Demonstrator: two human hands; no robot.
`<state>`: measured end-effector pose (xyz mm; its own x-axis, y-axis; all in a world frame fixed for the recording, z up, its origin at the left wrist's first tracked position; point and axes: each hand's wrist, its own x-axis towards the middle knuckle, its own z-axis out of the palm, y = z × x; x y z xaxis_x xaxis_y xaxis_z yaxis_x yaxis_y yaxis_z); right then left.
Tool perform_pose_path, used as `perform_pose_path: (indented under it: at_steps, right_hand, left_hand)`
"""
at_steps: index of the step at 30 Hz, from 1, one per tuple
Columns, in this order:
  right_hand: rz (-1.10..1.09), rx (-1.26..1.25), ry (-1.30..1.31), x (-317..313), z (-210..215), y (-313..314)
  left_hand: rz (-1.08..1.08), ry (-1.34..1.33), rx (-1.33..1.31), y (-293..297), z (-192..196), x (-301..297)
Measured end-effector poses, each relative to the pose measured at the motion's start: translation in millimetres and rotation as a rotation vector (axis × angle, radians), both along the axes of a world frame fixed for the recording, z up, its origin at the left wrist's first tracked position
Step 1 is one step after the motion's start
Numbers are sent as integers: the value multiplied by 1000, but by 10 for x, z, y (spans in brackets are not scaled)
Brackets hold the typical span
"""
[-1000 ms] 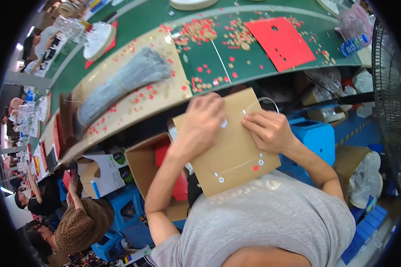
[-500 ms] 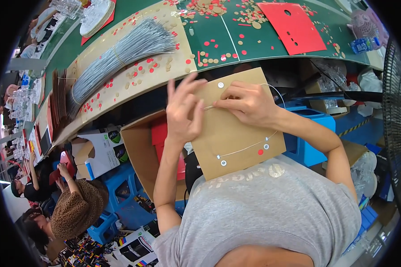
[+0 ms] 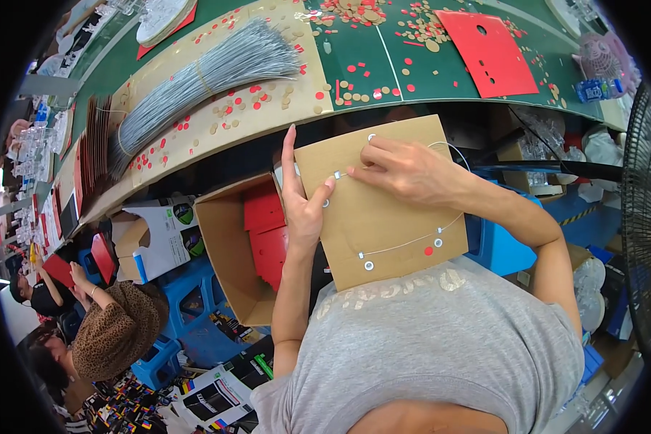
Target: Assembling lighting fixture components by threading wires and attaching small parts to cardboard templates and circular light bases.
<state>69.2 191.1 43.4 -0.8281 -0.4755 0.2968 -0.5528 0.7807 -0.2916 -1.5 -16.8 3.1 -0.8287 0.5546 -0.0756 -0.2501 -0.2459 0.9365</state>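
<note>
A brown cardboard panel (image 3: pixel 390 210) leans tilted against my grey shirt, with several metal eyelets in it. A thin wire (image 3: pixel 401 244) runs across its lower part between two small metal clips; another length loops round the right edge. My left hand (image 3: pixel 305 206) grips the panel's left edge, thumb on the front beside a small metal clip (image 3: pixel 336 175), index finger stretched upward, other fingers partly hidden. My right hand (image 3: pixel 405 170) is closed in a pinch on the wire near that clip, over the upper part of the panel. One red dot (image 3: pixel 428 251) sticks near the lower right eyelet.
On the green table (image 3: pixel 362 58) lie a bundle of grey wires (image 3: pixel 210 79), a red panel (image 3: pixel 488 58) and scattered red and brown discs. An open carton (image 3: pixel 224 253) with red sheets stands at left. A black fan (image 3: pixel 638 181) stands at right. Another person (image 3: pixel 119 329) sits at lower left.
My left hand has come down from its raised, blurred position onto the panel's left edge and clip. My right hand stays on the wire, shifted slightly. The metal clip now shows beside my left thumb.
</note>
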Motion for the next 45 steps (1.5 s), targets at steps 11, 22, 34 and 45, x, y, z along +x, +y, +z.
perform_pose_path:
  at_steps: [11, 22, 34, 45]
  right_hand:
    - [62, 81, 22, 12, -61, 57]
    - [135, 94, 135, -73, -73, 38]
    - [96, 70, 78, -71, -13, -20]
    - [16, 23, 45, 52, -104, 39]
  left_hand:
    - [-11, 39, -32, -24, -89, 38]
    - [-24, 6, -8, 49, -67, 55]
    - [-57, 29, -30, -21, -69, 19]
    - [-200, 120, -242, -60, 73, -29]
